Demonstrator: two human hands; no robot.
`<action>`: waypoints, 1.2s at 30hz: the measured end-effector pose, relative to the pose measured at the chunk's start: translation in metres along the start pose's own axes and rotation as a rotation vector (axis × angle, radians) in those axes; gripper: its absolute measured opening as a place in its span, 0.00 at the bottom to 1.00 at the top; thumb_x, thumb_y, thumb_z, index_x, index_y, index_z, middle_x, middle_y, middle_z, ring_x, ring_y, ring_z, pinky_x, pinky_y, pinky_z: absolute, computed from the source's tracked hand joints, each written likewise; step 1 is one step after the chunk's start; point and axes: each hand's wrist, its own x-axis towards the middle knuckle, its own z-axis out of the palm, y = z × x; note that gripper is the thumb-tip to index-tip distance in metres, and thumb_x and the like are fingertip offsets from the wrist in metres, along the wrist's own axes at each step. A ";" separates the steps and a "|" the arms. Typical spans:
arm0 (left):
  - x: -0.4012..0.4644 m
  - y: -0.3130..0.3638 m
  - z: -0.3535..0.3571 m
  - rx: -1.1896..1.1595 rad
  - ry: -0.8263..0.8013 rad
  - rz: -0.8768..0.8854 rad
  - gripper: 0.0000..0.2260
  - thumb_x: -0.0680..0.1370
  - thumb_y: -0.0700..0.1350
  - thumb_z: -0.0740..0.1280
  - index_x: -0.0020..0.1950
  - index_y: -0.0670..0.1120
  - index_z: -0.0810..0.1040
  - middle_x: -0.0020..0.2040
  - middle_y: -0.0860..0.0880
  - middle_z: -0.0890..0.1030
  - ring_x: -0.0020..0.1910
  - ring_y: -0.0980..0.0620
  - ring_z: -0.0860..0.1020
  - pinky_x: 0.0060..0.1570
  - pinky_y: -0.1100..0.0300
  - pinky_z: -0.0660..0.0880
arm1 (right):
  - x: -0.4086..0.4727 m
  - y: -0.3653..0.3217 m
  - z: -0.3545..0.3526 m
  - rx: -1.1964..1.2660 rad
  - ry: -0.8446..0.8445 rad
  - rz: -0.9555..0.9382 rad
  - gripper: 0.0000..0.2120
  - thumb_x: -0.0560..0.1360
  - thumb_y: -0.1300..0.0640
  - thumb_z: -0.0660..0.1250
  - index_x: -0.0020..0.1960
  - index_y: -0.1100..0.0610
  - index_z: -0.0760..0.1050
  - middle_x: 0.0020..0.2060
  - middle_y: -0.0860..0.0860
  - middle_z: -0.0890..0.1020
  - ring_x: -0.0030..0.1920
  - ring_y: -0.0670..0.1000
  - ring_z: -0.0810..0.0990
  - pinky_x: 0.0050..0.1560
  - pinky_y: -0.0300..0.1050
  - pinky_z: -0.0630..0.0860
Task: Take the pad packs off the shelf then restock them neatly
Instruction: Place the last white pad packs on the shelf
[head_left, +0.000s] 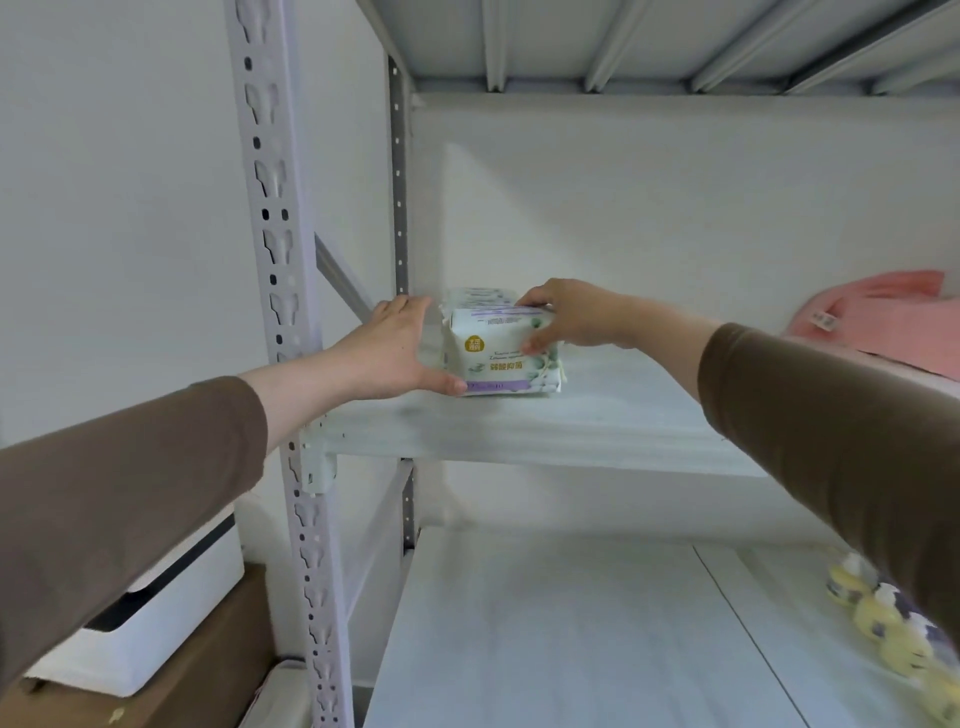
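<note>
Pad packs (500, 349): white wrap, purple band along the bottom edge, pale green leaf print, a gold round badge. Shelf board (571, 415) white, post (280, 270) pale grey with dark punched holes; sleeves (119, 499) brown. Pink cloth (878, 317) at right; below, yellow pieces with dark purple patches (883, 613); white box (156, 623) on brown cardboard (208, 670).

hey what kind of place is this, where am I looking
Probably a storeroom or stock area: a bare metal rack with goods on its shelves, here pad packs and pink fabric, and boxes stacked beside it.
</note>
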 end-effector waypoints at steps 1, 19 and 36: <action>0.006 -0.003 0.001 -0.007 0.005 0.002 0.56 0.63 0.68 0.76 0.80 0.47 0.50 0.78 0.47 0.57 0.78 0.48 0.54 0.74 0.51 0.59 | 0.006 0.001 0.002 -0.003 0.002 0.010 0.30 0.70 0.52 0.78 0.69 0.53 0.74 0.58 0.48 0.74 0.60 0.53 0.74 0.62 0.47 0.72; 0.056 -0.009 0.016 0.014 -0.003 0.026 0.55 0.64 0.68 0.75 0.80 0.47 0.50 0.76 0.48 0.60 0.75 0.47 0.58 0.72 0.50 0.62 | 0.048 0.026 0.025 -0.015 0.104 -0.030 0.31 0.70 0.45 0.77 0.69 0.54 0.73 0.61 0.51 0.75 0.58 0.52 0.75 0.53 0.46 0.73; 0.034 -0.005 0.021 0.003 0.088 0.165 0.50 0.68 0.65 0.74 0.80 0.48 0.51 0.78 0.51 0.55 0.77 0.51 0.53 0.75 0.52 0.57 | 0.002 0.012 0.050 -0.208 0.387 -0.106 0.40 0.71 0.36 0.71 0.78 0.45 0.60 0.77 0.48 0.61 0.76 0.53 0.54 0.73 0.56 0.59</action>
